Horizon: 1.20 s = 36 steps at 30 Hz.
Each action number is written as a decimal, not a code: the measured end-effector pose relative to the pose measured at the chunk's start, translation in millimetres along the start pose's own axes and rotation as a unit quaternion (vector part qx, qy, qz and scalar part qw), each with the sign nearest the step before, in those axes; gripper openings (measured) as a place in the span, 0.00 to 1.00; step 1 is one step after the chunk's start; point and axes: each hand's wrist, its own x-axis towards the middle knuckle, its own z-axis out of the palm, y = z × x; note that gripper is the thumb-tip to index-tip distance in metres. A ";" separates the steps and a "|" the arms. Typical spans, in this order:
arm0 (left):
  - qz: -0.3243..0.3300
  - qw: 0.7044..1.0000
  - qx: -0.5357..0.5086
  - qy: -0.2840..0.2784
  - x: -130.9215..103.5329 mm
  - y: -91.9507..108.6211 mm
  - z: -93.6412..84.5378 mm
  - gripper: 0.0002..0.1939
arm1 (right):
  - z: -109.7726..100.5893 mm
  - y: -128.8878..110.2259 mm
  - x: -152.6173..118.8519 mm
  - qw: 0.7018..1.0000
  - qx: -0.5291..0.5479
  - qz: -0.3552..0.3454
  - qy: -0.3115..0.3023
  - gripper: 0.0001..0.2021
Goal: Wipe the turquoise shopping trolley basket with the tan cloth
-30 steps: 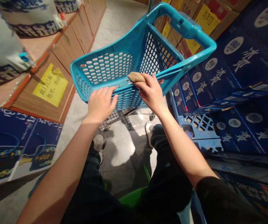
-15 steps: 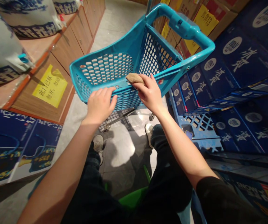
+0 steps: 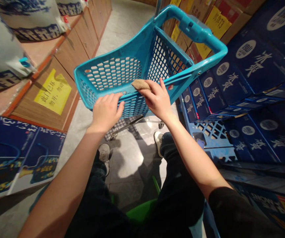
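Note:
A blue plastic shopping cart [image 3: 119, 49] stands in front of me, its basket wall perforated with holes. My left hand [image 3: 106, 110] lies over the cart's near rim, fingers curled over the edge and thumb on the near side. In my right hand [image 3: 159, 100] is a folded brownish-grey cloth [image 3: 140, 84], pinched between thumb and fingers with one end sticking out to the left over the rim. The right little finger is raised near the rim. Parts of the cloth are hidden under the fingers.
Wooden cabinets [image 3: 79, 43] with a yellow paper sign [image 3: 53, 91] and large white-and-blue jars [image 3: 33, 19] line the left. Stacked blue boxes [image 3: 253, 62] and a blue pallet [image 3: 216, 148] are on the right. A green seat [image 3: 142, 210] shows between my legs.
My right hand has slid slightly left and down along the near rim with the cloth. The left hand and the cart look almost unchanged.

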 end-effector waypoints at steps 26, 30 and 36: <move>-0.005 1.000 -0.004 -0.022 0.8 3.5 -3.3 0.25 | -1.3 6.7 -3.4 0.995 0.064 0.053 0.050 0.21; -0.010 1.000 0.001 -0.018 1.0 3.5 -3.1 0.24 | 3.4 -17.0 -1.7 0.998 0.061 -0.029 0.005 0.22; -0.006 1.000 -0.006 -0.023 0.9 2.7 -3.8 0.24 | -7.9 29.1 -0.6 0.996 0.033 0.054 0.066 0.21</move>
